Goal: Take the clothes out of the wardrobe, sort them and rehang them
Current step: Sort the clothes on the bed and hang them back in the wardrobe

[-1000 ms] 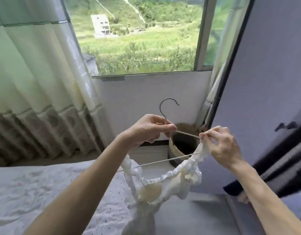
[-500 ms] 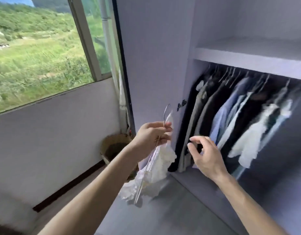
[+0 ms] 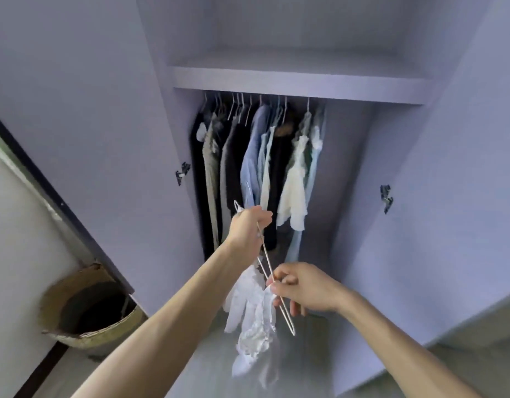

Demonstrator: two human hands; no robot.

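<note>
Both hands are on one thin wire hanger (image 3: 266, 252), held out in front of the open wardrobe (image 3: 104, 110) and tilted steeply, hook end up. The left hand (image 3: 249, 225) is curled round the hanger right by the hook, fingers closed on the wire. The right hand (image 3: 302, 288) is lower down, thumb and fingers pinching the wire together with a bit of the white lacy garment (image 3: 253, 311). That garment dangles off the hanger between the two forearms, bunched up and blurry.

Behind it, a row of hanging clothes (image 3: 251, 168) fills the left part of the rail, dark ones, blue shirts and a cream top, under a shelf (image 3: 299, 84). A woven basket (image 3: 90, 337) sits on the floor, lower left, beside the door.
</note>
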